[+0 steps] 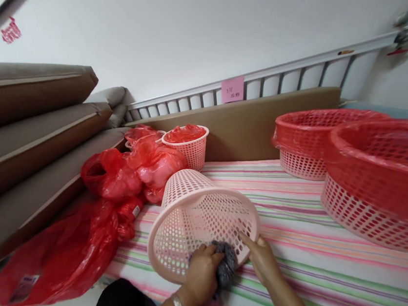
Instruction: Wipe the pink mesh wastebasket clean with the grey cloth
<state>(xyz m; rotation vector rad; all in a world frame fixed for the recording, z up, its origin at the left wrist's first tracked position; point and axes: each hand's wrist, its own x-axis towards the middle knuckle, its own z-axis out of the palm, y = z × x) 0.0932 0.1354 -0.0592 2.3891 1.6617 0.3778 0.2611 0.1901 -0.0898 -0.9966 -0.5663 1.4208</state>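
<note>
A pink perforated plastic basket (pixel 187 182) lies tilted on its side on the striped sheet, its mouth facing me. My left hand (pixel 202 270), with a bracelet at the wrist, closes on a dark grey cloth (pixel 225 264) and presses it at the lower rim of the basket. On the right side of that rim, my right hand (pixel 260 258) grips the edge with its fingers inside the mouth and its thumb along the outside. Part of the cloth is hidden under my left hand.
Red plastic bags (pixel 64 250) are heaped at the left, beside a stack of grey-brown cushions (pixel 28 129). A bag-lined basket (pixel 194 151) stands behind. Two wide pink baskets with red liners (pixel 376 212) sit at the right. A radiator (pixel 273 84) runs along the wall behind a padded board (pixel 246 133).
</note>
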